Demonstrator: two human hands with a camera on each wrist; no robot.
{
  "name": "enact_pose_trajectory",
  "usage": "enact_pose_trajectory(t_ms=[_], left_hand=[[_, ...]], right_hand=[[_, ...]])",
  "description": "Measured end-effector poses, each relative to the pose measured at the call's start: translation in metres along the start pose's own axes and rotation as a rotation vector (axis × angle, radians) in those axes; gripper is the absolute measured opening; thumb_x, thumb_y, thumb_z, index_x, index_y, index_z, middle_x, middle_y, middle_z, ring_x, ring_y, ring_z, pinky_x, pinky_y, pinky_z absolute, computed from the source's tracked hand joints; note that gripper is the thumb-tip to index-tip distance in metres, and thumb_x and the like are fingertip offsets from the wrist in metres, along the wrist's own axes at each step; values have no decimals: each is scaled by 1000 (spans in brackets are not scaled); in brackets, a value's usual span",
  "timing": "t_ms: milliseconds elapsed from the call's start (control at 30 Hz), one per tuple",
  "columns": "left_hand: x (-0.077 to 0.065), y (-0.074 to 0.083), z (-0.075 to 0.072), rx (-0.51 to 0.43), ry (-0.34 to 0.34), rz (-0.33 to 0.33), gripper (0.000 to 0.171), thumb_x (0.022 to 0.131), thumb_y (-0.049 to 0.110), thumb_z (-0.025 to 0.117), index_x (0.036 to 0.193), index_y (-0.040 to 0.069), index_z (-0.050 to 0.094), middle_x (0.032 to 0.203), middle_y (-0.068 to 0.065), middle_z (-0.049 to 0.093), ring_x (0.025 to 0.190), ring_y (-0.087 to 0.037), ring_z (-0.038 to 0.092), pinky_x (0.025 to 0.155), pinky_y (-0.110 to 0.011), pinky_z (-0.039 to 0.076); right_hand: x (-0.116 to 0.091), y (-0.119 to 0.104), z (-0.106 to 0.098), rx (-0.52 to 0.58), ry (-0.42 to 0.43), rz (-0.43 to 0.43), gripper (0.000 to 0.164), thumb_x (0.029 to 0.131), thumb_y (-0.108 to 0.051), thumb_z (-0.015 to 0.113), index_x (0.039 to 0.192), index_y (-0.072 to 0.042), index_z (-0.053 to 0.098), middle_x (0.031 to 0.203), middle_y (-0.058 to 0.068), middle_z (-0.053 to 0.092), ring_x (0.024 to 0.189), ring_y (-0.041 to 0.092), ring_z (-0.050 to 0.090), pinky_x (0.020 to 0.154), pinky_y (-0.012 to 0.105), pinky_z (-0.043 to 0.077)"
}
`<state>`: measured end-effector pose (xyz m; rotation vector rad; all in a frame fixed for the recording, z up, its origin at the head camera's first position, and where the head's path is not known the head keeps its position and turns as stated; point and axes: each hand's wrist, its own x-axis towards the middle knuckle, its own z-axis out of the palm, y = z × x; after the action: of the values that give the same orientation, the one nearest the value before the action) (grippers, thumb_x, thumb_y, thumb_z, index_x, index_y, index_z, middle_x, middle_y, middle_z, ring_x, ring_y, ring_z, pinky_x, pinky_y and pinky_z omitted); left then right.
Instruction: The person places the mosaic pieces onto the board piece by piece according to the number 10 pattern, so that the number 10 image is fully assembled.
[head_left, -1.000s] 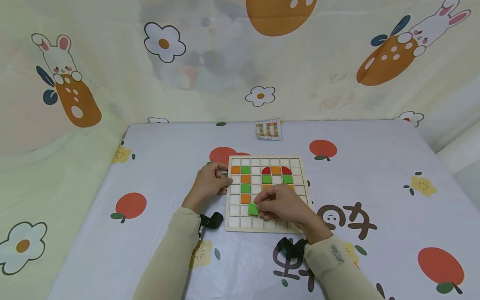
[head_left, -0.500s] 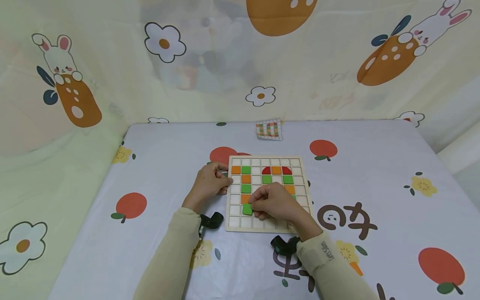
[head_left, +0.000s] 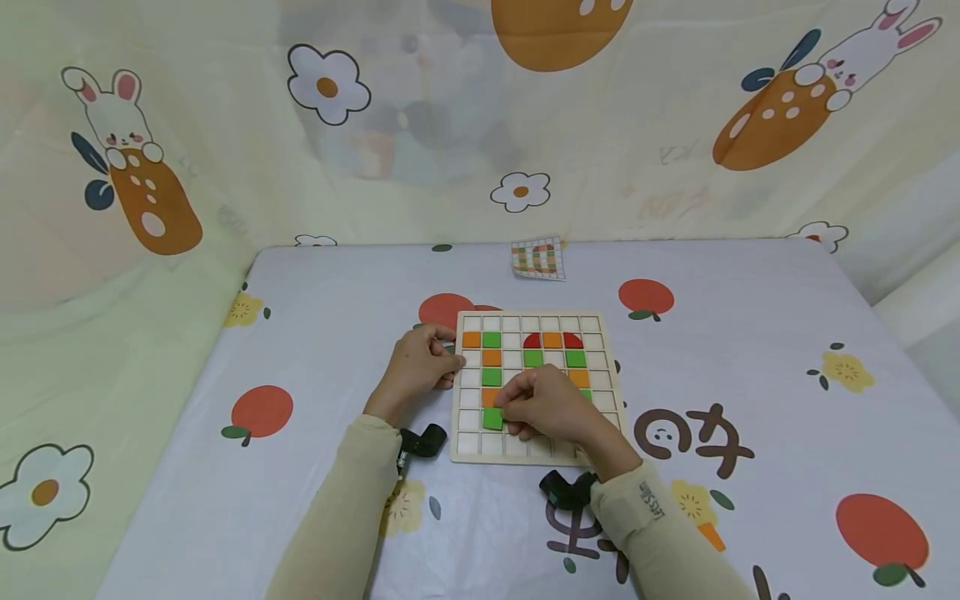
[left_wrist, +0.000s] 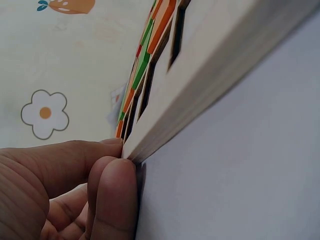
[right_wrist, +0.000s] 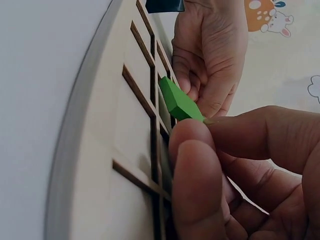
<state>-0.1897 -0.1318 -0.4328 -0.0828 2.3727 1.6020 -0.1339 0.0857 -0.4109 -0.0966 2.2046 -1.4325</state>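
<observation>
A wooden grid board [head_left: 480, 458] lies on the table, with orange, green and red pieces set in some of its squares. My right hand [head_left: 551, 407] pinches a green square tile [head_left: 492, 418] between thumb and index finger, low in the second column, below an orange tile [head_left: 491, 397]. In the right wrist view the green tile [right_wrist: 179, 102] is tilted over a recess, one corner near the grid ridges. My left hand [head_left: 416, 367] grips the board's left edge with thumb and index fingertips, seen close up at the wooden rim [left_wrist: 165, 120]. My right hand hides part of the board's middle.
A small printed card [head_left: 537, 259] with a coloured grid pattern lies beyond the board, near the table's back edge. The tablecloth [head_left: 330, 333] is printed with fruit and flowers. A patterned curtain [head_left: 420, 150] hangs behind. Dark wrist devices [head_left: 567, 490] sit at both cuffs.
My right hand has moved slightly left with the green tile, bringing it from the column line over the second-column square. During the last half second it has barely moved. The left hand stays put.
</observation>
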Motion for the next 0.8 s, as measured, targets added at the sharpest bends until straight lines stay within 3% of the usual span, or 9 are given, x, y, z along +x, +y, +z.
enact_pose_trajectory(t_ms=[267, 800], left_hand=[[-1, 1, 0, 4, 6, -8, 37, 93, 6, 79, 126, 2, 63, 84, -9, 63, 58, -12, 64, 57, -22, 58], [0, 0, 0, 4, -4, 2, 38, 92, 5, 79, 126, 2, 63, 83, -9, 63, 58, -12, 65, 57, -23, 59]], right_hand=[[1, -1, 2, -5, 11, 24, 7, 96, -1, 69, 95, -3, 76, 77, 8, 69, 63, 17, 64, 59, 26, 58], [-6, 3, -1, 35, 12, -21, 7, 96, -4, 69, 98, -2, 76, 79, 10, 69, 64, 19, 63, 61, 27, 57]])
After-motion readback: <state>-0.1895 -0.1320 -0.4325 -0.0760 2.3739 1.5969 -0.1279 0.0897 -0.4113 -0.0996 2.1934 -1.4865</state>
